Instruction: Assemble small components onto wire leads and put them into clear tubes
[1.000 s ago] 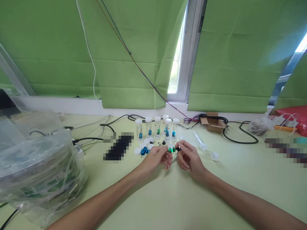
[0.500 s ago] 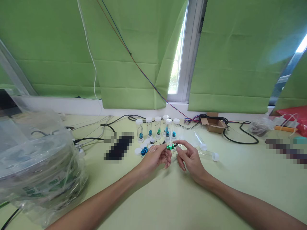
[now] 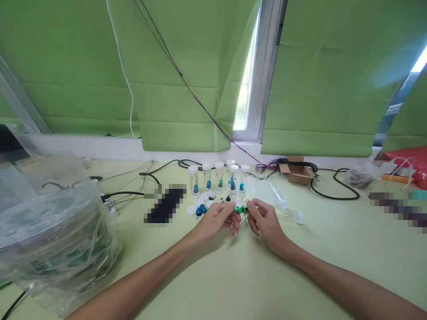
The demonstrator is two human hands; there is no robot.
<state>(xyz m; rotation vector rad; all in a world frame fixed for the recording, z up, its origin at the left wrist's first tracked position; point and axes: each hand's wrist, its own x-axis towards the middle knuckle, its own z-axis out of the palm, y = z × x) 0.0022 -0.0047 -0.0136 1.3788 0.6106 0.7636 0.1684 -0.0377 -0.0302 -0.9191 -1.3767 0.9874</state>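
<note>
Between my two hands is a small shiny green metal part [image 3: 239, 209] with a black end toward the right. My left hand [image 3: 223, 218] pinches its left side, and thin metal wires or pins stick out by those fingers. My right hand [image 3: 264, 218] has thumb and forefinger closed on the black end. Just beyond stand several clear tubes with white caps [image 3: 207, 175], each holding a blue or green metal part. Blue metal parts [image 3: 201, 210] lie in a small heap left of my left hand, near loose white caps [image 3: 191, 210]. A small black piece [image 3: 228, 198] sits behind my fingers.
Two clear tubes with white caps [image 3: 290, 216] lie to the right of my right hand. An open cardboard box [image 3: 296, 173] and black cables [image 3: 336, 198] are at the back right. A plastic-wrapped round machine [image 3: 60, 240] stands at the left; a pixelated dark object [image 3: 167, 204] lies beside it.
My right thumb and forefinger have come down and closed more tightly on the black end. The green part has shifted slightly right and down, with my left hand following a little.
</note>
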